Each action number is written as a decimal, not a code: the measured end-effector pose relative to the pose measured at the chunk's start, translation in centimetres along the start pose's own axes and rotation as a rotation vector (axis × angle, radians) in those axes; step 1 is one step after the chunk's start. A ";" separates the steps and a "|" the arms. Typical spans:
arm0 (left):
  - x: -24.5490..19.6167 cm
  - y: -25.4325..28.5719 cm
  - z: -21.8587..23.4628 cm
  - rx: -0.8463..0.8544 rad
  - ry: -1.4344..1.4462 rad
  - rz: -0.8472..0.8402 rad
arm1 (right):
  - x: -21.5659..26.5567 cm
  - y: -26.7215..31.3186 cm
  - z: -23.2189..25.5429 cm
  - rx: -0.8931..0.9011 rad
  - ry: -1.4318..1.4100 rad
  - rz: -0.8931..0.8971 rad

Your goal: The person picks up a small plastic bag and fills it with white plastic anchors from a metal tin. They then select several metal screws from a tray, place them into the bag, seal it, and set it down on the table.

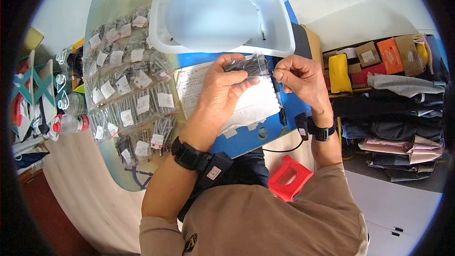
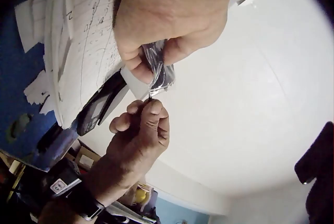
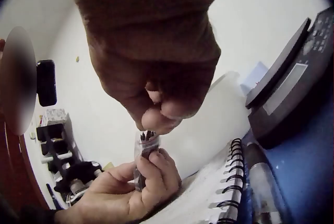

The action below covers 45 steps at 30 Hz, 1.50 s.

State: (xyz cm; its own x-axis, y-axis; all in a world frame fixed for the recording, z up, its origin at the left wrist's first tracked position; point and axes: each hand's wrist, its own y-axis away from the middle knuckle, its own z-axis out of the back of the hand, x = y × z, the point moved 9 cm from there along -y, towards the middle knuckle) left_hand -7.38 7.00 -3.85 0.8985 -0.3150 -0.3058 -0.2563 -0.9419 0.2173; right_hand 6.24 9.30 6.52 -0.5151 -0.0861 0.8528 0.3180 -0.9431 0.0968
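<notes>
My left hand (image 1: 220,87) grips a small clear plastic bag (image 1: 250,65) of dark screws, thumb on one side and fingers on the other. At the bag's mouth, threaded ends of dark screws (image 3: 147,136) show in the right wrist view. Right at that mouth, my right hand (image 1: 301,76) has thumb and forefinger pinched together, with a thin dark screw tip (image 2: 150,98) at the fingertips in the left wrist view. Both hands are above a spiral notebook (image 1: 258,104) with handwriting on its pages.
Beyond the hands stands a large pale plastic basin (image 1: 159,38). Rows of labelled bags of screws (image 1: 125,87) cover the table's left side. A dark scale (image 3: 289,91) and a pen (image 3: 263,190) lie near the notebook. A red stool (image 1: 289,180) stands below the table edge.
</notes>
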 end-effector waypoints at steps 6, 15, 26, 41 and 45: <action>0.1 0.0 0.0 0.040 0.008 0.025 | 1.3 -0.5 -0.6 -0.081 0.119 0.191; 0.4 -0.1 0.3 0.034 -0.047 0.035 | 0.4 -0.9 -0.3 -0.151 0.018 0.186; 0.6 -0.2 -0.3 0.139 0.004 0.032 | 1.0 -0.8 -0.4 -0.169 0.023 0.162; 0.6 0.2 -0.6 0.122 0.014 0.070 | 8.4 -16.1 -3.2 0.177 0.672 0.609; 0.6 0.3 -0.6 0.139 0.075 0.066 | 7.4 -20.4 -7.4 0.309 0.905 0.699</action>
State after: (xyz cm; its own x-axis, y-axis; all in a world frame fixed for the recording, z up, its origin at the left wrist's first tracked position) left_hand -6.69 6.55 -3.43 0.9007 -0.3723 -0.2240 -0.3580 -0.9280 0.1030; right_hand -9.95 25.52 7.09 -0.4892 -0.8654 0.1089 0.8693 -0.4939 -0.0202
